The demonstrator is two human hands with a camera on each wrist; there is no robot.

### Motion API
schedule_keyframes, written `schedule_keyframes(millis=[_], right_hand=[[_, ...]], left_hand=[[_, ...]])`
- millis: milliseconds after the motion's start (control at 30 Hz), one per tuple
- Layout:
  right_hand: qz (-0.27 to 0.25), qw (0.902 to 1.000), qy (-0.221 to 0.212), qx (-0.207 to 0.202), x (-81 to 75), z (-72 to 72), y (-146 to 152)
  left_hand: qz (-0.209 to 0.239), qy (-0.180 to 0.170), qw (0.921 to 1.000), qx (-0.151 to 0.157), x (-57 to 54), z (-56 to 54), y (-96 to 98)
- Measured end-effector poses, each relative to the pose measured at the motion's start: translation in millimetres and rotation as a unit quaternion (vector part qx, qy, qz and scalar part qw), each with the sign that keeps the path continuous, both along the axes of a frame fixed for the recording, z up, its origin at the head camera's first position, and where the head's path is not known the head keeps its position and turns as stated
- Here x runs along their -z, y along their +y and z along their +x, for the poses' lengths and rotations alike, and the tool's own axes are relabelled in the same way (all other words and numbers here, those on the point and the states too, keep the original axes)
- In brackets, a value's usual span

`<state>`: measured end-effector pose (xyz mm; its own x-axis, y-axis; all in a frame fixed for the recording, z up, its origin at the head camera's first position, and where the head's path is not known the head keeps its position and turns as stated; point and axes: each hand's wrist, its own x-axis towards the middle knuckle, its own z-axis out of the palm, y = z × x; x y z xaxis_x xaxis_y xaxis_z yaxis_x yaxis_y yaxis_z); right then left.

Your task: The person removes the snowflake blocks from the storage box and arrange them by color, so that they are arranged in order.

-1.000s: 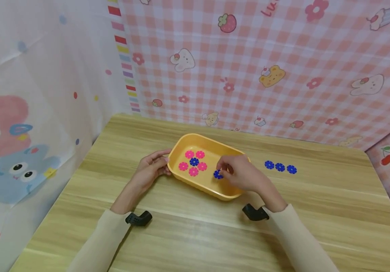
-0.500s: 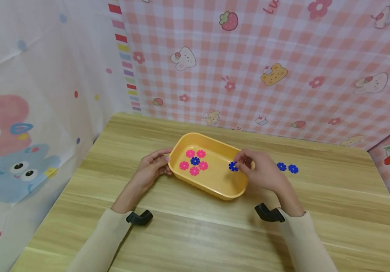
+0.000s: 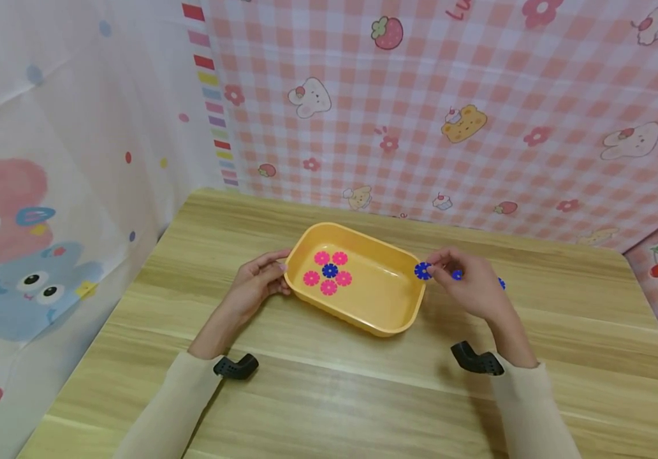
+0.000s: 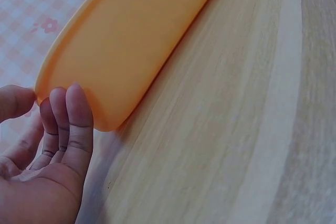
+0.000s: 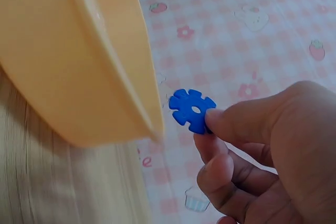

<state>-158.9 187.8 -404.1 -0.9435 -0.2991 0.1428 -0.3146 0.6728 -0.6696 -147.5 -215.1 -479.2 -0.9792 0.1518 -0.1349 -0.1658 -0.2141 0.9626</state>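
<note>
"Where's the left hand?"
"Gripping the end of a yellow-orange, rounded rectangular plastic tray, thumb at the rim."
"And the right hand?"
"Well apart from it, pinching a round, notched blue plastic disc just beside the tray's other end."
"Anything inside?"
"Nearer the left hand, five round pink notched discs ring a single blue disc. Two more blue discs peek out behind the right hand."
</note>
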Motion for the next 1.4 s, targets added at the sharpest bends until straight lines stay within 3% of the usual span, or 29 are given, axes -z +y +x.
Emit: schedule_keyframes(millis=[400, 600, 733, 1167, 1400], right_hand=[[-0.008, 0.9946, -0.014, 0.102, 3.8, -3.8, 36.7], [-0.010, 0.9921, -0.017, 0.124, 2.6, -2.9, 52.9], [-0.019, 0.9878, -0.043, 0.149, 5.2, -2.9, 63.9], [-0.030, 0.9749, -0.074, 0.208, 28.3, -5.8, 107.6], [-0.006, 0.9678, -0.101, 0.230, 35.8, -6.3, 123.2]], left_hand=[[-0.001, -0.001, 1.0000, 0.006, -4.4, -2.6, 3.8], [0.000, -0.003, 1.0000, 0.005, -5.1, -2.8, 4.8], [-0.001, -0.003, 1.0000, 0.006, -5.0, -3.3, 5.1], [0.007, -0.007, 0.9999, 0.007, -2.3, -3.8, 6.9], [0.012, -0.007, 0.9999, -0.002, 0.0, 0.2, 4.8]])
